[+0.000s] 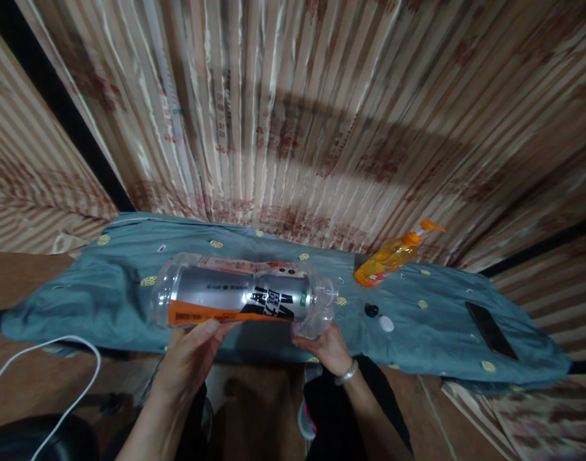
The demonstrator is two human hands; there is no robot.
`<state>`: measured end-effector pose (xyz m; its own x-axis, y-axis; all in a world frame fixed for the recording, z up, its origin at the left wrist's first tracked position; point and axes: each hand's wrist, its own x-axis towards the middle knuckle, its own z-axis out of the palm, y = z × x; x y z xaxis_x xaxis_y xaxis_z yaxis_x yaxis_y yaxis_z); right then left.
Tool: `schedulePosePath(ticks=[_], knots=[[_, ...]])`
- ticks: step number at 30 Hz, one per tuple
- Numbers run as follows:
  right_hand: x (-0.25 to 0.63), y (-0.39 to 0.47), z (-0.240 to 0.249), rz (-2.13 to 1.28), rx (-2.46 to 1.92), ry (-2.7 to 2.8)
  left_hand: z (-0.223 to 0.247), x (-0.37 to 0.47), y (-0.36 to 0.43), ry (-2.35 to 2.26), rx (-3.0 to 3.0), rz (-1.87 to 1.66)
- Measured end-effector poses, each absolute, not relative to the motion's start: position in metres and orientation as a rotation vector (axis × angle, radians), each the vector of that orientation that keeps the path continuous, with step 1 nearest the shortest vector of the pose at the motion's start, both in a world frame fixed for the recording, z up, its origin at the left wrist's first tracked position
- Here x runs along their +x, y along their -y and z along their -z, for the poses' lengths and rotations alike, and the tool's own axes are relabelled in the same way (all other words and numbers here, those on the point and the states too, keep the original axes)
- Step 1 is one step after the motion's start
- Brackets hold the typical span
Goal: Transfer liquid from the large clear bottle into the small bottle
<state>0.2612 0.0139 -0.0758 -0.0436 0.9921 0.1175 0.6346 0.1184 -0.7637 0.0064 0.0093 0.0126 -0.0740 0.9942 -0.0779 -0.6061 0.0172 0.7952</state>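
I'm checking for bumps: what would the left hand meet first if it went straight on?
First, the large labelled bottle: the left hand appears to be against it, though exact contact is hard to see.

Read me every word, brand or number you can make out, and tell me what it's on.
Large bottle: "魔力", as best I can read it.
Its orange band and other small print: too small to read.
Pump bottle: print too blurred to read.
Curtain: printed characters, too blurred to read.
Cloth: tiny marks, unreadable.
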Motion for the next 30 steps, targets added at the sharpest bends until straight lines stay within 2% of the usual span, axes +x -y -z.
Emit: schedulePosePath(ticks=[6,30], knots=[[0.2617,-0.0148,0.0752,-0.798,-1.55,1.73,-0.0069,0.0043,-0.0101,-0.779,0.647,-1.472],[0.256,-0.0126,0.0713,-0.609,-1.556,1.739,-0.0079,0.0066,-0.0108,-0.804,0.625,-1.451]])
